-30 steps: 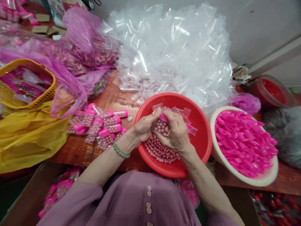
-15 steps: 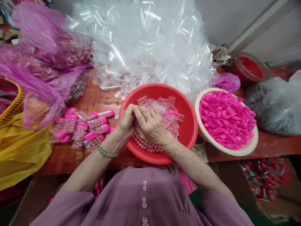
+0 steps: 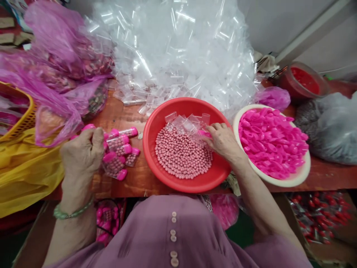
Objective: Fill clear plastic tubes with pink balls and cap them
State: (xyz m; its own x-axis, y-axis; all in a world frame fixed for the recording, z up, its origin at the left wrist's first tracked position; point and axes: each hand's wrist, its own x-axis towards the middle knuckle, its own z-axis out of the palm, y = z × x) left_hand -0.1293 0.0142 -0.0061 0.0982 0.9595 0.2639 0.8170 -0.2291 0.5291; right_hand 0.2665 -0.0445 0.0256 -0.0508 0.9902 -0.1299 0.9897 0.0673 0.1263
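Note:
My left hand point(image 3: 83, 150) is at the left, closed in a fist above the small clear tubes with pink caps point(image 3: 118, 143), which hold pink beads. Whatever is inside that fist is hidden. At the right side of the red basin point(image 3: 150, 156), my right hand point(image 3: 224, 143) has its fingertips closed on a bright pink cap point(image 3: 205, 133). Pink beads point(image 3: 184, 154) cover the basin's bottom, and several clear empty tubes point(image 3: 185, 124) lie on them at the far side.
A cream bowl point(image 3: 302, 176) of pink caps stands right of the basin. Behind is a large heap of clear tubes point(image 3: 173, 56). Purple bags point(image 3: 55, 48), a yellow basket point(image 3: 28, 115) and a yellow bag point(image 3: 30, 175) are left. A grey-white bag point(image 3: 331, 126) sits far right.
My hands were together over the basin and have parted. The left has moved left to the filled tubes; the right has moved right to the pink cap in the basin.

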